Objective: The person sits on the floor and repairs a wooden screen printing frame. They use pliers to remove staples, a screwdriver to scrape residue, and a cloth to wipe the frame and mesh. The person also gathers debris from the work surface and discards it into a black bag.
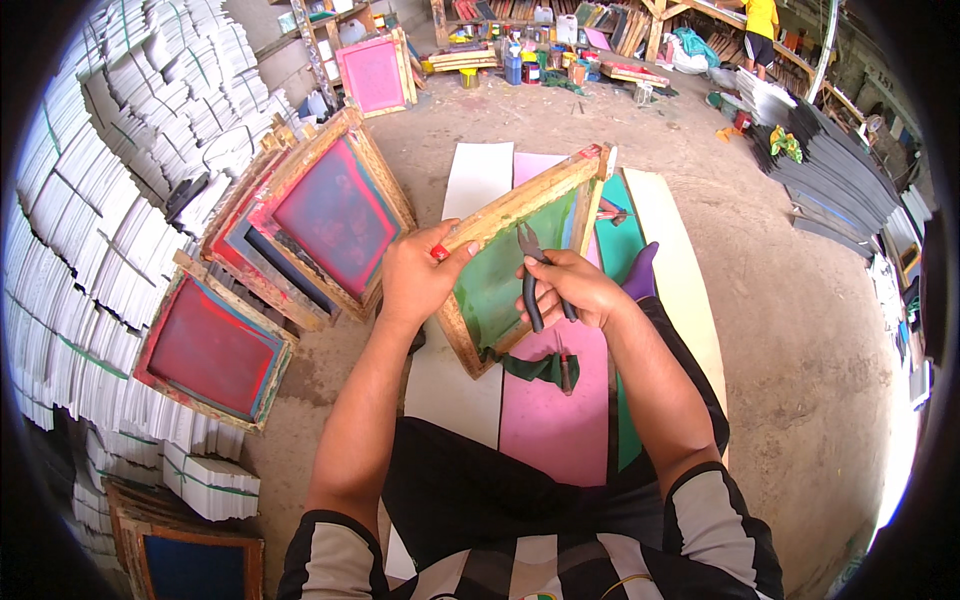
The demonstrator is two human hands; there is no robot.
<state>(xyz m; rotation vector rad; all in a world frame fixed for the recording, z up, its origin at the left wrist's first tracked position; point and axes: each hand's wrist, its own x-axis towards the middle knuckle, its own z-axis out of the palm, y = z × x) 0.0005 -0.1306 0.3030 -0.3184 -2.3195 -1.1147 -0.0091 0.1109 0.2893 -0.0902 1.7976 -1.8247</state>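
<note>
My left hand [422, 272] grips the left corner of a wooden screen-printing frame [530, 190], which is tilted up in front of me. Green mesh [490, 290] fills that frame. In my right hand [580, 285] is a pair of pliers [531, 258] with black handles, held over the mesh with the jaws pointing up and away. The handles look spread apart. On the pink sheet [550, 430] below lie a dark green cloth [530, 370] and a screwdriver [565, 370]. Part of another tool shows behind the frame's right side.
More screen frames [340, 215] lean at my left, before tall stacks of white sheets [80, 200]. A pink screen [375, 75] stands farther back. Dark sheets [830, 180] are piled at the right. Paint containers [515, 65] line the back, and a person in yellow [760, 25] stands far right.
</note>
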